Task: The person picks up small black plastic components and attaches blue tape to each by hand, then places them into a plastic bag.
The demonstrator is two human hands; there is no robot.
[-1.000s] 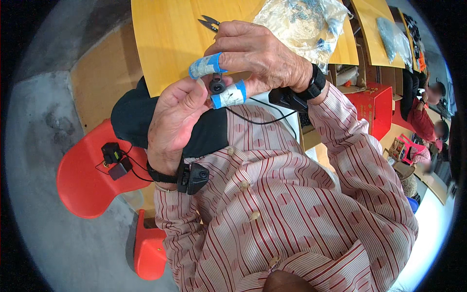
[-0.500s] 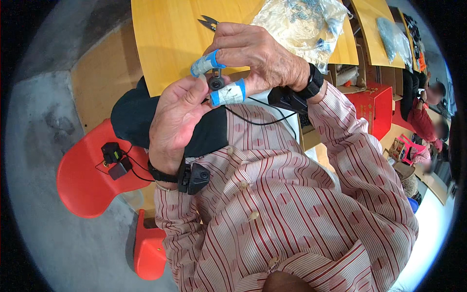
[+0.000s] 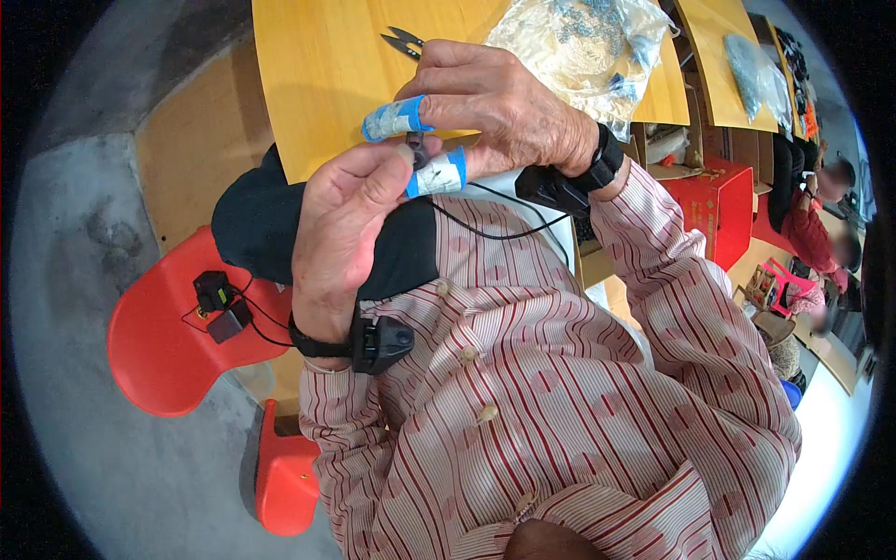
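A small dark grey part (image 3: 420, 149) with a rounded shape is held between both hands, over the near edge of the table. My right hand (image 3: 518, 112) pinches it between forefinger and thumb, both wrapped in blue-and-white tape. My left hand (image 3: 341, 210) is closed at the part too, its thumb laid across it and hiding much of it. Thread snips (image 3: 403, 43) with dark blades lie on the table just beyond my right hand.
The yellow wooden table (image 3: 327, 84) carries a clear plastic bag (image 3: 597, 51) with small bluish pieces. A red box (image 3: 719, 210) stands at the right, a red chair (image 3: 177, 327) at the left. A black cable (image 3: 495, 235) runs beneath my right wrist. Other people sit far right.
The dark part has turned, so its round hole no longer faces up. My left thumb has moved onto it, and my left wrist has rolled slightly.
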